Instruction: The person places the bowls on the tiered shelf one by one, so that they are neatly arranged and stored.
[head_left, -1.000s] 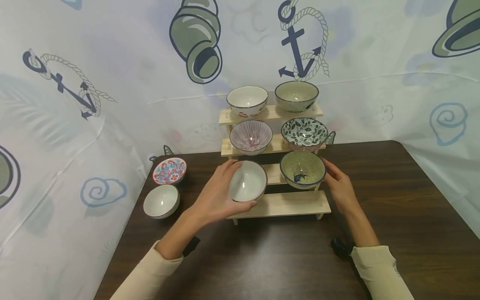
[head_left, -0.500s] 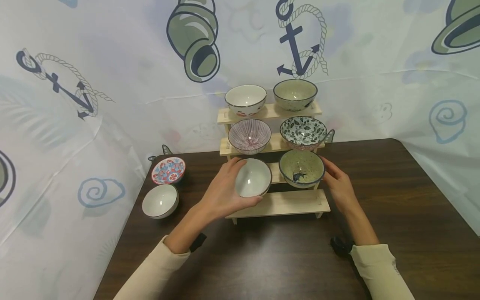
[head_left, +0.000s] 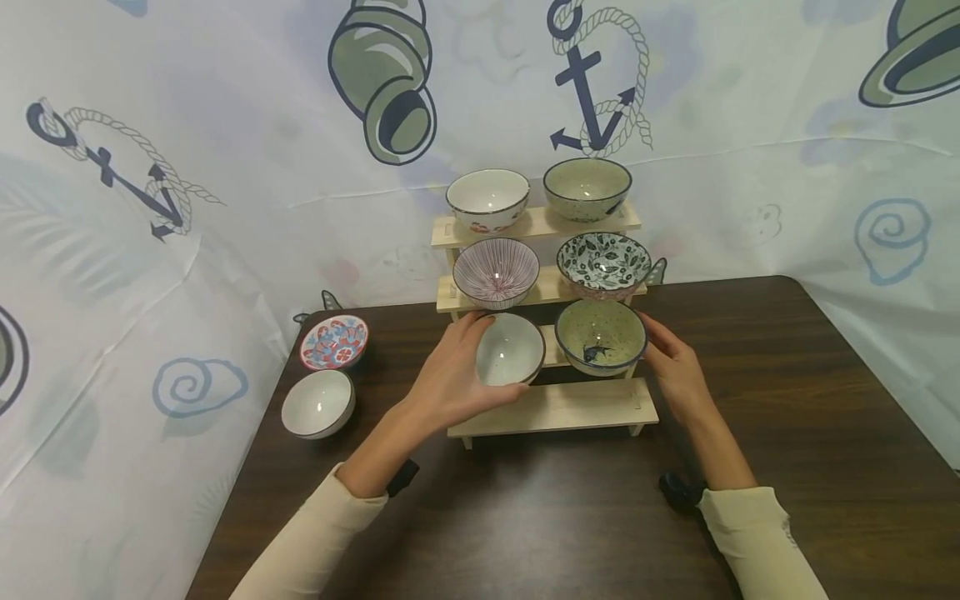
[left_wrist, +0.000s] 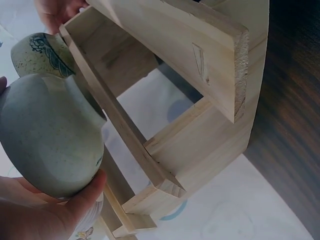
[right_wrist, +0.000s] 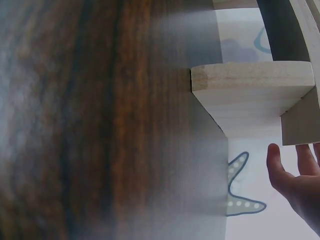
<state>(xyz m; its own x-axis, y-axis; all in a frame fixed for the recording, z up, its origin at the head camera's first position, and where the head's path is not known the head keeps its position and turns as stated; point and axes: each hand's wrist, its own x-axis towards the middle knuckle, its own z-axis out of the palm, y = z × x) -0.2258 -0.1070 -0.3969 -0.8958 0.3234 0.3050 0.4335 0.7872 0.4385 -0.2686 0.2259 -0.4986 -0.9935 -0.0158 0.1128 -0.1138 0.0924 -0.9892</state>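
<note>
My left hand grips a pale bowl with a thin dark rim, thumb along the near side and fingers behind. In the left wrist view the bowl's speckled outside shows, its foot close to the shelf edge. Just right of it, a green speckled bowl with a blue rim and dark motif sits on the second-lowest step of the wooden stand. My right hand is at this bowl's right side. In the right wrist view its fingers are extended at the end of the stand.
Higher steps hold a white bowl, an olive bowl, a purple-striped bowl and a leaf-patterned bowl. On the dark table at left are a red-blue patterned bowl and another white bowl. Patterned cloth hangs behind.
My left hand has carried the pale bowl a little right and up, over the step beside the green bowl. The right hand has stayed by the green bowl.
</note>
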